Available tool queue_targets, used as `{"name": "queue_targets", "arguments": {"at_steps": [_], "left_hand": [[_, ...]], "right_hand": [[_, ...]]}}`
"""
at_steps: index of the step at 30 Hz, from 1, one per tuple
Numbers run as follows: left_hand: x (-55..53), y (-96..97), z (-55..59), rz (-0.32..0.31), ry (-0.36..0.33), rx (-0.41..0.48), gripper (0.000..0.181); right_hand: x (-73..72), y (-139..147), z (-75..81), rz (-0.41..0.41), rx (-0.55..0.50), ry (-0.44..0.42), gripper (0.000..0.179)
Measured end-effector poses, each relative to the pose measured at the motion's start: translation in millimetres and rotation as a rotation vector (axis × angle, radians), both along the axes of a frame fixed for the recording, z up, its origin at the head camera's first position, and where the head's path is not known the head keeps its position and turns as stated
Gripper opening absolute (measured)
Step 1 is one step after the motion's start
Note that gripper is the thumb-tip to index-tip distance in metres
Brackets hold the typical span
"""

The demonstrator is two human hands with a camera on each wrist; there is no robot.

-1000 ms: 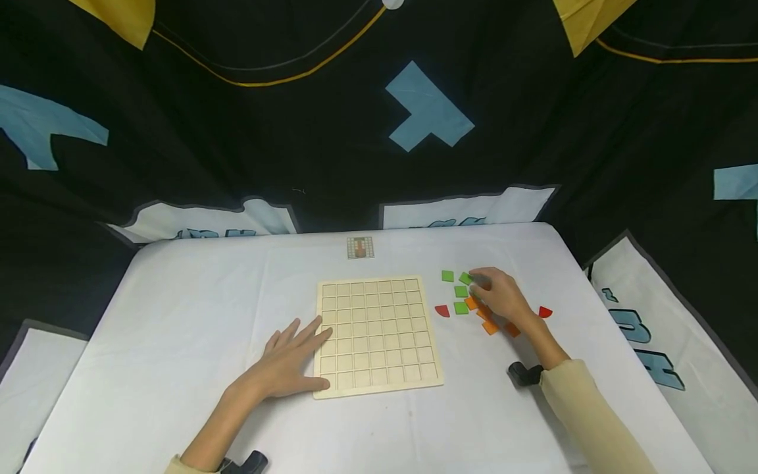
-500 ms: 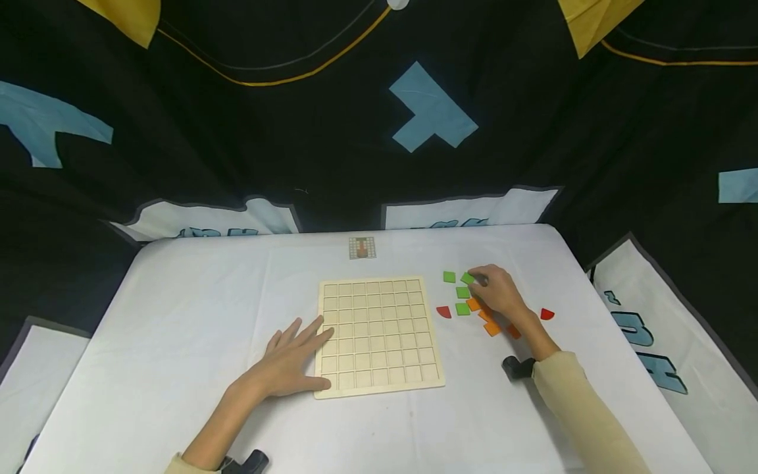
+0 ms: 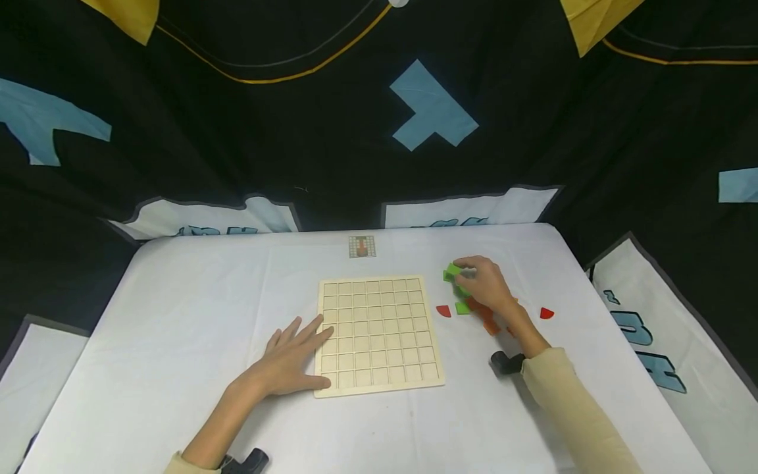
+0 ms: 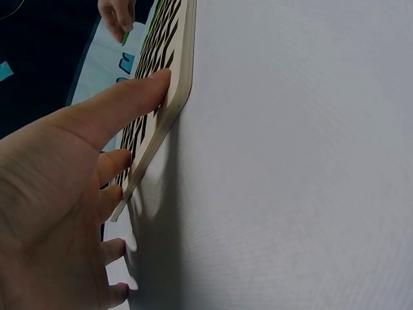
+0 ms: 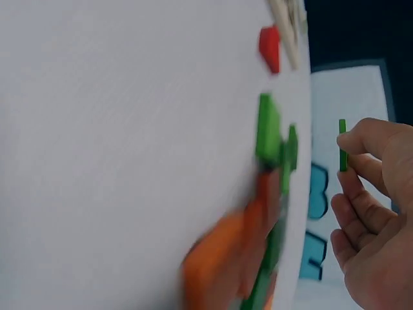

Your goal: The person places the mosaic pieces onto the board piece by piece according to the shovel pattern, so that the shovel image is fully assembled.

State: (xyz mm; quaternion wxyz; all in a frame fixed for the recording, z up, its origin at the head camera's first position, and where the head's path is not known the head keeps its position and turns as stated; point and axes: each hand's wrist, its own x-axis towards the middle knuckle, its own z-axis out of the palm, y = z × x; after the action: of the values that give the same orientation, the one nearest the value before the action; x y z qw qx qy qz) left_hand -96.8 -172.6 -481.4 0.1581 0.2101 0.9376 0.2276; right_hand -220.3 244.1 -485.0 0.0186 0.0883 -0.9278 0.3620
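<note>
My left hand (image 3: 286,368) lies with spread fingers along the left edge of a pale wooden grid board (image 3: 379,336); its thumb and some fingertips touch the rim. Right of the board, my right hand (image 3: 487,284) pinches a thin green square tile (image 5: 342,145) between thumb and fingers, lifted off the table. Below that hand are more green tiles (image 3: 462,308) and several orange tiles (image 3: 490,326), partly covered by it. A red quarter-round piece (image 3: 443,311) lies near the board's right edge, and another red piece (image 3: 547,313) is farther right.
A small printed card (image 3: 362,247) lies behind the board on the white-covered table (image 3: 195,309). Dark cloth (image 3: 331,151) hangs beyond the table's far edge. Each wrist carries a black camera mount, such as the right one (image 3: 506,363).
My right hand has picked up a green tile and moved slightly left and away with it. My left hand stays on the board's edge.
</note>
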Motion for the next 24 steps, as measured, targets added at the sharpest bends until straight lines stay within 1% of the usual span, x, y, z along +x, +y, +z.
{"name": "queue_targets", "arguments": {"at_steps": [6,13,17,24], "left_hand": [[-0.3,-0.5,1.8,0.000,0.002,0.010,0.090],[-0.4,1.2,2.9,0.001,0.000,0.017,0.089],[0.9,1.3,2.9,-0.002,-0.005,0.017,0.090],[2.4,0.2,3.4,-0.001,-0.005,0.023,0.089]], "right_hand": [[-4.7,-26,9.2,0.028,-0.031,-0.012,0.034],[-5.4,-54,15.1,0.093,-0.046,-0.055,0.033],[-4.4,-69,13.8,0.140,-0.029,-0.075,0.033],[-6.7,-87,4.1,0.236,-0.042,-0.062,0.031]]}}
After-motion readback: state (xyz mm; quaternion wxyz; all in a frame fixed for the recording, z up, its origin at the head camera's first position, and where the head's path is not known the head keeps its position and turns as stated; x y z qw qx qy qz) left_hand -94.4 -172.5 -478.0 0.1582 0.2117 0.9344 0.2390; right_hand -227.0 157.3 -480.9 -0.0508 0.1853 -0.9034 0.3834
